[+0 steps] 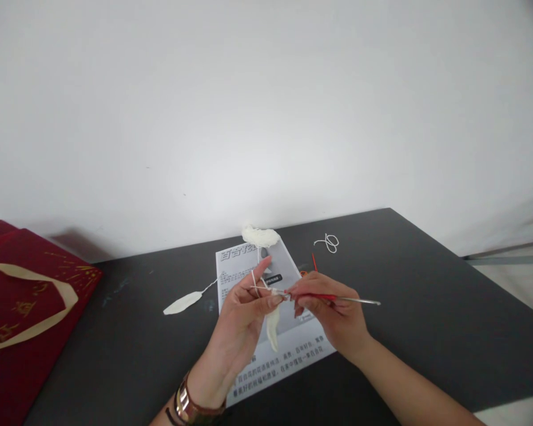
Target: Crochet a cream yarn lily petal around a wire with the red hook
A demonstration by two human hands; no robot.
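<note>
Between thumb and fingers, my left hand (246,310) pinches a small white crochet piece (272,325) whose pointed end hangs down over the printed sheet. White yarn (254,279) loops round the raised left index finger and runs back to a loose skein (260,236). My right hand (333,310) is closed round a crochet hook (357,300) with a red grip; its silver rear end sticks out to the right. The hook's working tip meets the white piece at my left fingertips, and the stitch there is too small to make out.
A printed sheet (288,361) lies under my hands on the dark table (426,331). Left of it rests a finished-looking white petal shape (183,303). Behind my right hand are a yarn loop (328,242) and a thin red stick (314,262). A red gift bag (31,307) stands at left.
</note>
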